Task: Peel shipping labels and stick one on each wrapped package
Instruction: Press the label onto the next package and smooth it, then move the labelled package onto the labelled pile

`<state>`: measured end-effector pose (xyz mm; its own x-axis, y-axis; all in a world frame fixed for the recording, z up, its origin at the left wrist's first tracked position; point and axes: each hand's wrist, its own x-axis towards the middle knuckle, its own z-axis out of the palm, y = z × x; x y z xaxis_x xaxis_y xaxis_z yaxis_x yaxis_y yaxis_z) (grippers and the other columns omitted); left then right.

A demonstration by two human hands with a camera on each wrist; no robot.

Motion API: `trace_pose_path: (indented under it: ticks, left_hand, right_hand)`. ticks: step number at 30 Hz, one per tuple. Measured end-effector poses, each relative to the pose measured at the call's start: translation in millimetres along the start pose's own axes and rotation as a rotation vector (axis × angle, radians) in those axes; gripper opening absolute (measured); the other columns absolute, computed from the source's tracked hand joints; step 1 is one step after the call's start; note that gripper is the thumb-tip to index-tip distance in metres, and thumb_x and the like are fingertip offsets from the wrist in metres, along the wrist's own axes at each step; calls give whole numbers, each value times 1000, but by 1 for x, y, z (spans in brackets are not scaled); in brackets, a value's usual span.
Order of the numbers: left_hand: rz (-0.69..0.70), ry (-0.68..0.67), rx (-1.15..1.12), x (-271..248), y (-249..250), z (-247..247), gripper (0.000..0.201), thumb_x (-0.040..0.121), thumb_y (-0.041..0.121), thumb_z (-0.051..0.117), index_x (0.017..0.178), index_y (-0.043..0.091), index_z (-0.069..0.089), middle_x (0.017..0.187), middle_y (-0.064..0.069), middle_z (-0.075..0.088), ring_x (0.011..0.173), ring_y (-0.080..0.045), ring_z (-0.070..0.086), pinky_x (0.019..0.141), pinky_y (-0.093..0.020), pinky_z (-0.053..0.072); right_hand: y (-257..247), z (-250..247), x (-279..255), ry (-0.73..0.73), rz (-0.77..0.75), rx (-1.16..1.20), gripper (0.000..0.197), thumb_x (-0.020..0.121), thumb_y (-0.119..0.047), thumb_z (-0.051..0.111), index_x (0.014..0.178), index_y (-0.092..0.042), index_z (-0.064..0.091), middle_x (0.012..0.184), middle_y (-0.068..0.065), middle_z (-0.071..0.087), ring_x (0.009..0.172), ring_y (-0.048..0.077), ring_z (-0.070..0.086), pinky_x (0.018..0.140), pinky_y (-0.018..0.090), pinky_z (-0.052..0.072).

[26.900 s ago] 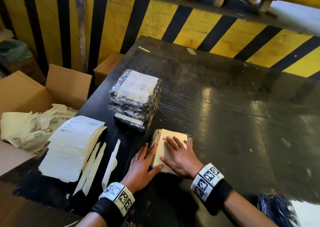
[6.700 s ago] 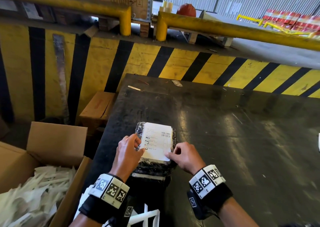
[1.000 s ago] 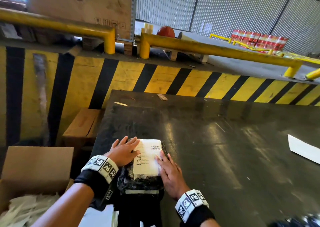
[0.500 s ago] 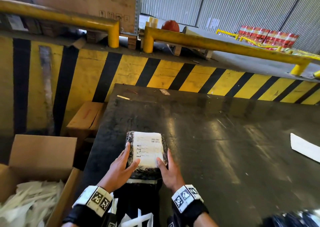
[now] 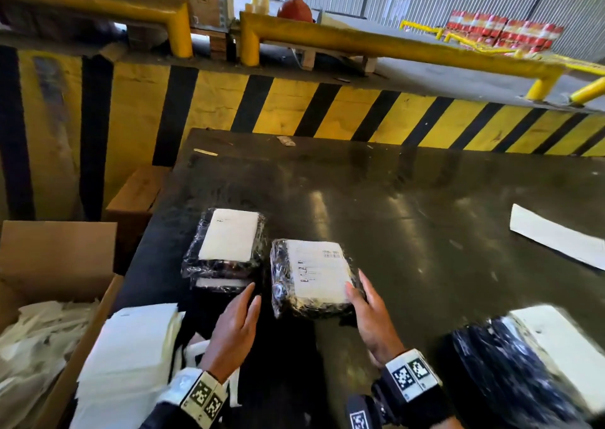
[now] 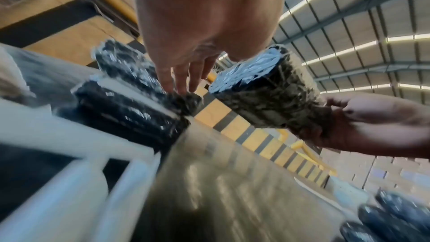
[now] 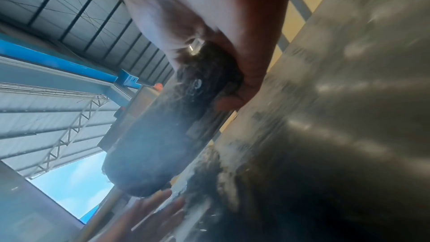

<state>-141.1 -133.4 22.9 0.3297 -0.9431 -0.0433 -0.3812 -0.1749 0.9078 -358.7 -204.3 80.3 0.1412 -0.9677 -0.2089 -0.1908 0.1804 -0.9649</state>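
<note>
Head: right hand (image 5: 371,317) grip wrapped round labelled package (image 5: 314,276), lifted off tabletop (image 5: 409,199), guessing headed for another pile. Left hand (image 5: 234,325) loose, empty, by stack (image 5: 226,248).
Left wrist: package (image 6: 267,91) airborne.
Right wrist: thumb (image 7: 235,98) clamps edge.

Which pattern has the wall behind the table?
Slanted yellow and black stripes on the wall; the head view shows it best.

A glossy, crinkled black plastic film is seen wrapped round the package (image 5: 314,278) under a matt white paper label (image 5: 316,273), while the dark table (image 5: 409,199) is shown smooth and shiny beside a matt brown cardboard box (image 5: 59,251).
</note>
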Motion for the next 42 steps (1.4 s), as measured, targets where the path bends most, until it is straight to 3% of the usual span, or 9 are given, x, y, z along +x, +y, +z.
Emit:
trace_pose_path:
  ticks: [3,9,13,16,19,24,28,39,42]
  left_hand:
    - [20,-55,246,-28,-7,53,51,99,31,43,145,12,35,150,-6,38,141,-16,31,115,-24,20]
    - [-108,-309,722,-81,-7,158,66,98,52,29,152,18,10,161,-4,1,148,-19,-5,119,-40,1]
    - [-148,-344,827,-115,-4,196,70,97,55,28,153,20,3,160,-7,-12,146,-22,-16,118,-43,-6]
    - [-162,-348,870,-140,-3,209,73,97,55,28,152,21,-5,159,-7,-18,145,-23,-20,117,-43,-8]
    - [-173,-325,882,-153,-3,214,75,97,54,30,151,20,-9,158,-6,-20,145,-22,-20,118,-44,-8]
    - [-196,-327,904,-157,-4,216,75,96,55,30,151,22,-10,158,-5,-20,145,-23,-19,118,-44,-7]
    - [-198,-316,909,-158,-5,218,76,96,56,30,151,22,-10,158,-4,-20,145,-23,-20,118,-44,-7]
    - [-170,-301,883,-158,-10,217,78,95,57,31,150,23,-11,158,-4,-21,145,-22,-20,118,-45,-8]
    - [-161,-324,832,-157,-3,211,74,95,56,34,152,24,-2,159,-3,-16,146,-21,-17,118,-43,-5]
  right_hand:
    - [27,-56,-28,33,5,10,56,94,-26,54,145,-20,33,143,-3,43,128,8,42,106,24,31]
    - [91,-160,-77,10,78,-37,56,95,-26,52,146,-21,30,145,-1,41,125,6,40,107,25,29]
    - [117,-206,-91,0,94,-61,55,96,-23,51,147,-19,29,147,-1,37,123,2,33,103,20,26]
    - [134,-229,-87,-24,118,-87,55,96,-24,52,147,-20,30,147,-1,38,129,7,34,103,21,25]
    - [149,-238,-74,-21,103,-108,55,95,-25,53,146,-23,31,150,-1,35,138,15,32,108,24,24]
    - [168,-235,-58,5,60,-257,54,96,-27,50,146,-19,31,151,5,36,137,19,35,113,30,26]
    - [177,-238,-56,24,39,-420,55,95,-34,50,144,-14,35,148,9,40,136,25,38,109,32,29]
    - [174,-223,-57,134,42,-487,53,95,-41,46,139,-11,41,141,14,48,129,31,45,103,35,35]
    - [163,-226,-65,89,74,-733,56,97,-45,38,144,-16,32,146,16,38,126,33,46,99,38,39]
